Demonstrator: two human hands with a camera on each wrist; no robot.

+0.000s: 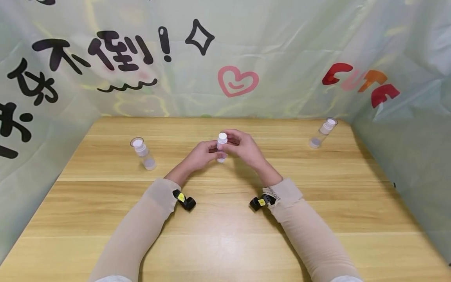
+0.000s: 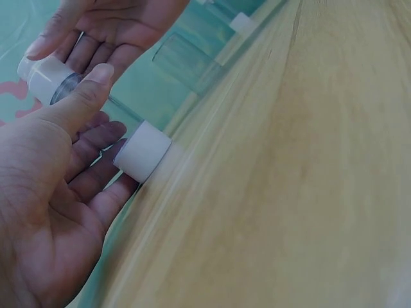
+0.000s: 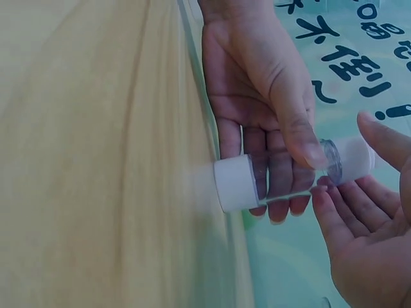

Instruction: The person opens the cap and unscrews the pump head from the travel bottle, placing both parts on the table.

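Observation:
A small clear bottle (image 1: 221, 145) with a white top and white base stands nearly upright at mid-table, between my two hands. My left hand (image 1: 203, 156) grips its clear body, thumb across the front and fingers behind, as the left wrist view shows. Around the white top (image 3: 354, 160) are the thumb and fingers of my right hand (image 1: 244, 149), thumb on one side and fingers on the other. The white base (image 2: 142, 151) is close over the table. A clear empty cylinder (image 2: 186, 64) stands beyond the bottle in the left wrist view, and my right hand hides that spot in the head view.
A similar bottle with a clear cover (image 1: 142, 153) stands on the left of the wooden table (image 1: 218, 243). Another covered bottle (image 1: 322, 134) is at the back right. A printed cloth (image 1: 282, 47) hangs behind and along both sides.

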